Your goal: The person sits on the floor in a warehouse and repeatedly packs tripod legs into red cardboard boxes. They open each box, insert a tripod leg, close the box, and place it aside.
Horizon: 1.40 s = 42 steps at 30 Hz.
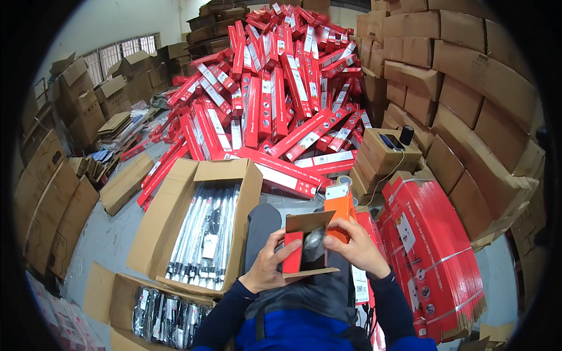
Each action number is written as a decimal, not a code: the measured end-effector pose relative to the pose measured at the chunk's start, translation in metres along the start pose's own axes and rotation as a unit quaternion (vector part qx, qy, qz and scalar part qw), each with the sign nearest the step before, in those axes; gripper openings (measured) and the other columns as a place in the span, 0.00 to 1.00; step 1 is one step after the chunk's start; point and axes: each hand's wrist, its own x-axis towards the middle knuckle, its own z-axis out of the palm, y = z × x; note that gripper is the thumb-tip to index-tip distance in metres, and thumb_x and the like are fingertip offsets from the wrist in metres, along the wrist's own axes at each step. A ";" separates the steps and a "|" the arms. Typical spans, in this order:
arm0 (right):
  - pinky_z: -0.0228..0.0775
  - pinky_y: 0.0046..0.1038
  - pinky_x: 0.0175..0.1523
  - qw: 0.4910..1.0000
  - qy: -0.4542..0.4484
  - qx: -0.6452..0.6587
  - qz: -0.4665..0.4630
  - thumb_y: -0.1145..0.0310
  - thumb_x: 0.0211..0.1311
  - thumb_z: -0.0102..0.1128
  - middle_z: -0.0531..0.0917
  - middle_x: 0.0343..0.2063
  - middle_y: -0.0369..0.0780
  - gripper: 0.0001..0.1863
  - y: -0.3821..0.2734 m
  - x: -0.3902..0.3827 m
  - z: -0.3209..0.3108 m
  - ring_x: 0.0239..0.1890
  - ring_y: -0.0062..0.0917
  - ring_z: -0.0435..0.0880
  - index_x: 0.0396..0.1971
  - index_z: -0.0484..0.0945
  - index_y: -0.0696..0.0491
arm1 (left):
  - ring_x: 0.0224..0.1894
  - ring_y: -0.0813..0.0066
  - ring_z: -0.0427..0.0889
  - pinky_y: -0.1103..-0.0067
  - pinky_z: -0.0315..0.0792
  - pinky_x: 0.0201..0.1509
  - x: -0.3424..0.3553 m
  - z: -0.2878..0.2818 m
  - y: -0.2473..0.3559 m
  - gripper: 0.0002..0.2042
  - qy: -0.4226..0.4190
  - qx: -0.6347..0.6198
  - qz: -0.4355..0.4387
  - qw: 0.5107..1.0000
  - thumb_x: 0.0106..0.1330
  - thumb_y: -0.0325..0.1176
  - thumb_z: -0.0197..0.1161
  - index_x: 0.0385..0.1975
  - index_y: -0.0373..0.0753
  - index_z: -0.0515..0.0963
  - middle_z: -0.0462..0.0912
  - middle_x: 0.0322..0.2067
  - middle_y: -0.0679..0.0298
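Observation:
Over my lap, my left hand [270, 261] grips a small cardboard box [293, 255], red outside and brown inside. Its brown flaps stand open at the top and bottom. Inside lies a grey item [316, 241] that appears wrapped in clear plastic; its kind cannot be made out. At the box's right side my right hand [356, 244] is closed, thumb and fingers together by the wrapped item. What they pinch is partly hidden. Just behind that hand rises an orange carton [339, 202] with a white patch on top.
Left of my leg, an open carton [249, 193] holds plastic-wrapped tubes [202, 234]; nearer, another holds black bagged parts [170, 319]. Ahead rises a heap of long red boxes [281, 105]. Strapped red cartons [433, 251] stand at right, below stacked brown cartons [462, 111].

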 end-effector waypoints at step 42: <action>0.71 0.28 0.63 0.971 -0.209 0.108 -0.048 0.64 0.59 0.75 0.83 0.56 0.42 0.35 -0.093 0.018 -0.038 0.56 0.23 0.81 0.66 0.74 0.58 | 0.72 0.62 0.62 0.72 0.54 0.76 0.019 -0.025 0.041 0.30 0.111 -0.358 -0.243 0.895 0.81 0.52 0.37 0.62 0.28 0.69 0.64 0.67 0.50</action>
